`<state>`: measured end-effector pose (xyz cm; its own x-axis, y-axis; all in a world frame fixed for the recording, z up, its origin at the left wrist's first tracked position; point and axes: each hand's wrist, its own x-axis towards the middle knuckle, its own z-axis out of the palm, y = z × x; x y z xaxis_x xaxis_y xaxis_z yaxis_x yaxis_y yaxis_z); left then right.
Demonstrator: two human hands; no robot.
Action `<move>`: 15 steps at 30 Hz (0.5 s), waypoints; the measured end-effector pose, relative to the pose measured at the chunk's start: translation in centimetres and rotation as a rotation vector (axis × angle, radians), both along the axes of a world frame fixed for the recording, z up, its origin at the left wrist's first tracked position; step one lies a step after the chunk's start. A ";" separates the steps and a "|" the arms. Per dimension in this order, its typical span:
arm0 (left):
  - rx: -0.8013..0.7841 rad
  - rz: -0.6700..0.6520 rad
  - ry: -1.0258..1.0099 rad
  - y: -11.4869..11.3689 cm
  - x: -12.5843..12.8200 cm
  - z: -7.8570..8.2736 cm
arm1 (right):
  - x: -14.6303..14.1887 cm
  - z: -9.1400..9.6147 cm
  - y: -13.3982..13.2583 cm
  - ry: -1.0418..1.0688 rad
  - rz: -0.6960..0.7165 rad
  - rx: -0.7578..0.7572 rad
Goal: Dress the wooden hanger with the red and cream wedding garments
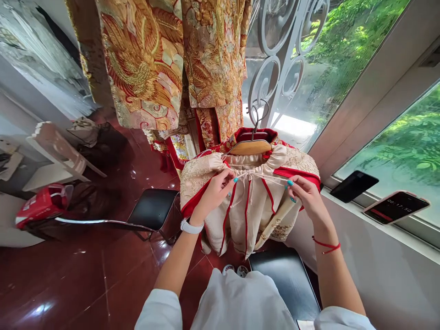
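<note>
A cream garment with red trim and gold embroidery (237, 215) hangs from a wooden hanger (250, 147) in front of me. Thin pale drawstrings (266, 177) come out of its gathered neckline and meet in a knot or loop at the middle. My left hand (220, 189) pinches one string left of the middle. On the other side, my right hand (304, 190) pinches another string, and it is stretched taut between hand and knot. Both hands are in front of the garment's chest, with fingers closed. Loose string ends dangle below the knot.
Gold embroidered garments (147, 68) hang behind at the upper left. A black chair seat (280, 270) is below the garment, another black chair (154, 211) to its left. Two phones, one dark (354, 185) and one showing a timer (397, 207), lean on the window ledge. A red bag (44, 204) sits far left.
</note>
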<state>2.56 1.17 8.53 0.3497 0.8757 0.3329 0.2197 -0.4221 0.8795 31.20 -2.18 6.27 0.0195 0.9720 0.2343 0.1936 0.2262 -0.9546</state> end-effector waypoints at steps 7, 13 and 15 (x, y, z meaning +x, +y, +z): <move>0.244 0.205 0.364 -0.3 -0.6 0.4 | -0.1 -0.4 -0.5 -0.096 -0.125 0.054; 0.096 0.166 0.029 -4.1 -1.2 -3.9 | 5.7 -4.0 -8.1 -0.150 -0.360 -0.032; -0.018 0.178 -0.039 -5.5 -2.4 -6.5 | 10.0 -6.8 -14.6 -0.257 -0.654 -0.134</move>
<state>0.17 -4.30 2.04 0.1753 0.9286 0.3270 0.2553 -0.3637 0.8959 41.23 -16.73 -0.57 0.5682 0.8008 0.1893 0.4724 -0.1291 -0.8719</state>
